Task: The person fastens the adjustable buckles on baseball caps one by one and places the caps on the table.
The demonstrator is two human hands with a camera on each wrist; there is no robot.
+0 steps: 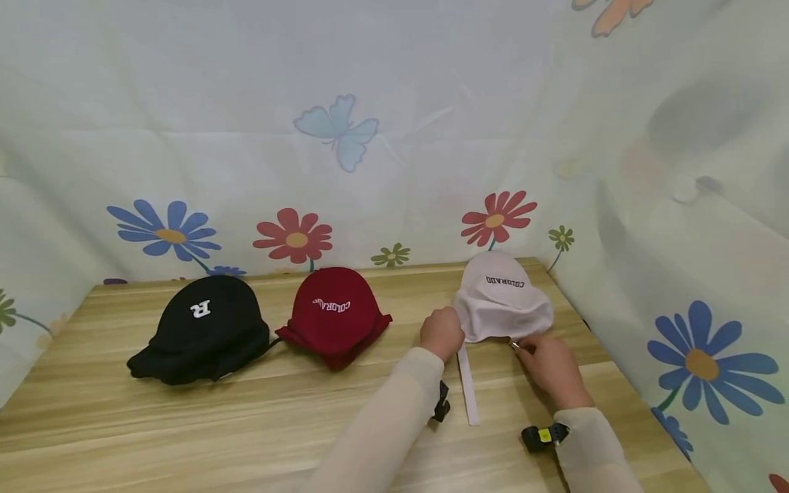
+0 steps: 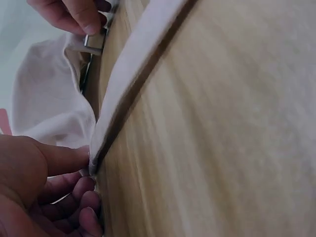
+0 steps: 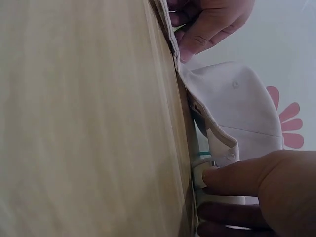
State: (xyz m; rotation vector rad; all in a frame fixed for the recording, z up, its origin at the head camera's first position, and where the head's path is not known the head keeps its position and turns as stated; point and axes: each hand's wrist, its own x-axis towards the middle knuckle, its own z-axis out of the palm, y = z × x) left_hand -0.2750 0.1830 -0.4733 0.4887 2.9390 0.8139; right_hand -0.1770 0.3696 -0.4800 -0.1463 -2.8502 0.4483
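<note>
Pinching the strap [image 1: 469, 394] of the pale cap [image 1: 496, 301], left grip [image 1: 442, 333] is near right grip [image 1: 550, 366], which pinches the buckle [image 1: 514, 345]; wood-grain counter [image 1: 246, 424] spreads beneath both, flower-printed cloth [image 1: 425, 185] behind them

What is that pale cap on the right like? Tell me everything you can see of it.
The pale cap looks like soft, pinkish-white fabric, with dark COLORADO lettering, stitched seams and a small eyelet. It sits crown up on the wooden table, right of the red cap. Its long strap lies loose toward the person, unfastened; the left hand pinches it near the cap's edge. The right hand holds the small metal-looking buckle at the opposite side.
</note>
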